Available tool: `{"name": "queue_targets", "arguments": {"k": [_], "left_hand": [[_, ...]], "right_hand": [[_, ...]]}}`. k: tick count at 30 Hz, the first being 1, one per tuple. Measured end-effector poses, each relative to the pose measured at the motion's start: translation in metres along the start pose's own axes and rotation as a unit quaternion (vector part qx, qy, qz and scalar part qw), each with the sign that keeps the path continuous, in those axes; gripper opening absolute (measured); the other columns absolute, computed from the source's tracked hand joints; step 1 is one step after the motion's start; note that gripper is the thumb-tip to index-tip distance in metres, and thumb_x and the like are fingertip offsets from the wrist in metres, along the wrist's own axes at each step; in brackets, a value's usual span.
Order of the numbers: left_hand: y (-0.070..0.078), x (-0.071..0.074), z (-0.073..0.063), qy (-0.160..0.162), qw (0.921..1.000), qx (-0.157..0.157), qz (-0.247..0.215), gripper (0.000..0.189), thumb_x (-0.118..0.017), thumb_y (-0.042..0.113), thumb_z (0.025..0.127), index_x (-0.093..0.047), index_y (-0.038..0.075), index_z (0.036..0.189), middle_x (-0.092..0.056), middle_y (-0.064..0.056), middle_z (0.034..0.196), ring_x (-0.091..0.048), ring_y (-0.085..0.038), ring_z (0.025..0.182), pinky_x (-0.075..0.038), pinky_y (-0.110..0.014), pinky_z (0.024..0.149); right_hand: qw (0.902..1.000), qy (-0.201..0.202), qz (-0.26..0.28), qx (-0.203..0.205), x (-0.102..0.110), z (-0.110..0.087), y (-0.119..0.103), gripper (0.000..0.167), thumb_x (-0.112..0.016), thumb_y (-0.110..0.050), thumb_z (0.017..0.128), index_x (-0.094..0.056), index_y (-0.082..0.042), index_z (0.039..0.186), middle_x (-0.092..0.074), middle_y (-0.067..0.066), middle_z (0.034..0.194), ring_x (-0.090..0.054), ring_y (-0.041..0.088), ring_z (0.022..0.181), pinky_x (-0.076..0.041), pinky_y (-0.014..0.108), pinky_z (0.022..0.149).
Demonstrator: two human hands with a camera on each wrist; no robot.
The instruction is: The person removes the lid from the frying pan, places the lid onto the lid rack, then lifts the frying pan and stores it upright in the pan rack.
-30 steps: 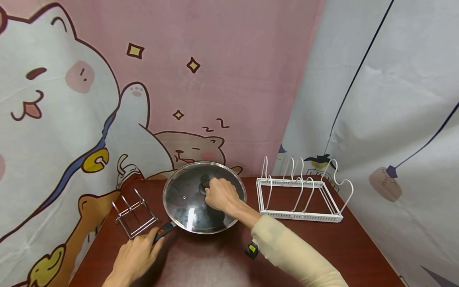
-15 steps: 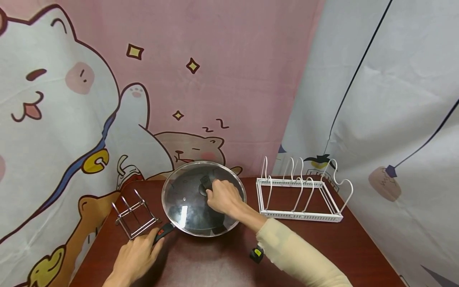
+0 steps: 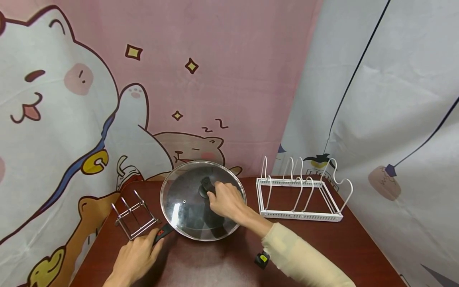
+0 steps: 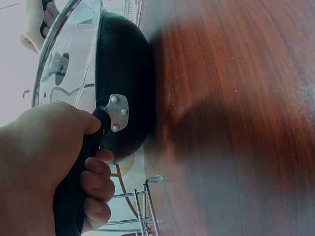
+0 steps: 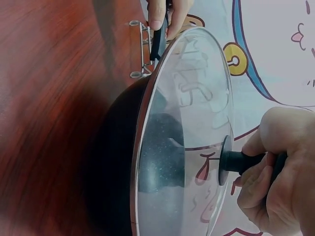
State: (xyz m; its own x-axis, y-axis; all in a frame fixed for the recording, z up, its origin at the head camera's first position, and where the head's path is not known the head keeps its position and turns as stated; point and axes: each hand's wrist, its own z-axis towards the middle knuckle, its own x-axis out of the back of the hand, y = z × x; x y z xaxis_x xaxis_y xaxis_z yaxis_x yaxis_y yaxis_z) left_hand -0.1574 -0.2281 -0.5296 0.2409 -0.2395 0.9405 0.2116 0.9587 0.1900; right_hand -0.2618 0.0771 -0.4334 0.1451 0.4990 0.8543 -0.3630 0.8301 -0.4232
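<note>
A black wok with rounded sides stands near the back of the table. My left hand grips its black handle, fingers wrapped beneath and thumb along the top close to the riveted bracket. Above the wok is a round glass lid with a metal rim. My right hand holds the lid by its black knob, fingers curled round the grip. In the left wrist view the lid tilts, its near rim apart from the wok's edge. The wok is largely hidden under the lid in the head view.
A small chrome wire rack stands left of the wok, close to the left hand. To the right is a white rack with several upright wire loops. Behind the table hangs a printed cloth.
The lid's near rim has come up and toward me, with my right hand and forearm shifting slightly right and nearer. My left hand stays on the wok's handle.
</note>
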Motion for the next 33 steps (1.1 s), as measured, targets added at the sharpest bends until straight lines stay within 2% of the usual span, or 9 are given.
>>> {"name": "queue_targets", "arguments": {"k": [7,17,27,33], "left_hand": [[-0.001,-0.001,-0.001,0.011,0.9999,-0.006,0.002,0.029,-0.082,0.037,0.104,-0.070,0.015,0.120,-0.064,0.005,0.071,-0.061,-0.022,0.053,-0.040,-0.043,0.046],[0.000,0.000,0.000,-0.005,1.0000,0.002,0.004,0.030,-0.081,0.037,0.105,-0.070,0.015,0.123,-0.067,0.004,0.073,-0.063,-0.024,0.055,-0.041,-0.043,0.047],[0.000,0.001,0.002,-0.023,0.9997,0.011,0.004,0.031,-0.079,0.038,0.106,-0.070,0.015,0.125,-0.070,0.002,0.076,-0.065,-0.024,0.057,-0.042,-0.043,0.047],[0.001,0.002,0.002,-0.035,0.9993,0.015,0.001,0.033,-0.078,0.038,0.107,-0.070,0.015,0.128,-0.073,0.001,0.081,-0.066,-0.023,0.059,-0.044,-0.044,0.049]], "right_hand": [[0.9998,0.016,0.002,0.011,0.001,-0.006,0.002,0.025,-0.073,-0.032,0.106,-0.073,-0.008,0.099,-0.079,0.016,0.085,-0.081,0.037,0.081,-0.059,0.048,0.063],[0.9986,0.041,0.024,0.022,0.002,-0.013,0.007,0.035,-0.074,-0.031,0.106,-0.078,-0.001,0.124,-0.085,0.020,0.105,-0.085,0.038,0.096,-0.066,0.052,0.079],[0.9964,0.065,0.048,0.027,0.006,-0.018,0.012,0.029,-0.075,-0.029,0.104,-0.080,-0.004,0.119,-0.086,0.015,0.101,-0.084,0.033,0.091,-0.065,0.048,0.078],[0.9952,0.068,0.070,0.012,0.008,-0.020,0.014,0.035,-0.075,-0.030,0.105,-0.080,-0.002,0.124,-0.086,0.019,0.111,-0.085,0.037,0.102,-0.067,0.051,0.087]]}}
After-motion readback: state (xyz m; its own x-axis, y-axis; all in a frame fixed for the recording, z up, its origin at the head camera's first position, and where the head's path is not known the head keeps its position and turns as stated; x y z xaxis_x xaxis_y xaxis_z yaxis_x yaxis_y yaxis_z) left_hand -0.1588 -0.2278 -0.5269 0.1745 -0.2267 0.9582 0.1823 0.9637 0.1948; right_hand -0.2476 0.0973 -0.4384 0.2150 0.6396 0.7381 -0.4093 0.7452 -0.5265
